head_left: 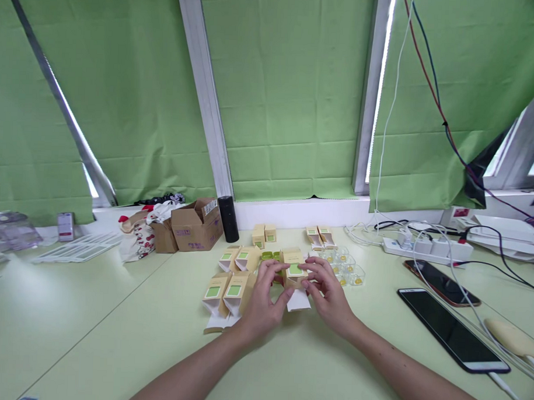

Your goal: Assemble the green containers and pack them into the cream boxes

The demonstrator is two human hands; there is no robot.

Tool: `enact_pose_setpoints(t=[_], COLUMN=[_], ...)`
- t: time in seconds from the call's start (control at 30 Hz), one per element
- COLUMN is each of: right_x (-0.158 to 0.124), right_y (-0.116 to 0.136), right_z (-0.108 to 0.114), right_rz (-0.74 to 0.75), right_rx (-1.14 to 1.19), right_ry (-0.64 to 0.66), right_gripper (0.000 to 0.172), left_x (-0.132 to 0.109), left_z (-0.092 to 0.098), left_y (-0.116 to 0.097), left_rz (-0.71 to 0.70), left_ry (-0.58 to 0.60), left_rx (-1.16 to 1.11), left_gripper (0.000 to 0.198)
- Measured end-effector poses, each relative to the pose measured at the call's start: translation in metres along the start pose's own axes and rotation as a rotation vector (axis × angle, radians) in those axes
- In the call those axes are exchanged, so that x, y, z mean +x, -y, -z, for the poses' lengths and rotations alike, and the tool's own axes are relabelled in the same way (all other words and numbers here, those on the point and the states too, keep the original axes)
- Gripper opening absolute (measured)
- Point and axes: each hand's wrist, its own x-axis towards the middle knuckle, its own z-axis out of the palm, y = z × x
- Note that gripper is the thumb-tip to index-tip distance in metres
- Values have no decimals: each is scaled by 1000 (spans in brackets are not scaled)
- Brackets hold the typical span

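Note:
Between my two hands is a small tan cardboard box [294, 270] with a green label, its white-lined flap hanging down toward me. My left hand [266, 293] grips its left side, thumb low and fingers near the top. On the opposite side my right hand [329, 289] holds it with fingers along the upper edge. Just left of my left hand stand several similar open boxes [234, 291]. Behind the held box, partly hidden, are green containers [269, 255]. Clear plastic cups [346, 264] with yellow bits inside sit beyond my right hand.
Two closed small boxes [264, 234] and two open ones [321, 237] stand farther back. A brown carton [196, 225] and a black cylinder [228, 218] are by the wall. Rightward lie phones [453, 329], a power strip [427, 250] and loose cables.

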Motion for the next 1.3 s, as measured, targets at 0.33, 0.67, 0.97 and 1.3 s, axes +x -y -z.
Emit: enact_pose_setpoints(t=[0.33,0.67,0.97,1.3], right_x=[2,0,-1,-3], right_y=[1,-2,4,7], right_z=[2,1,4,5], right_rz=[-7,-19,-7,-3], right_rx=[13,-3,47,88], right_ry=[-63,-23,56,109], right_gripper=[28,30,33,37], left_x=[-1,-1,1,3], left_z=[4,3,1,3], left_y=[1,-5,-6,-1], left_rz=[-107,-33,5,100], left_ry=[212,133,70,47], left_rx=[-9,10,-93,-216], left_gripper=[92,71,60,59])
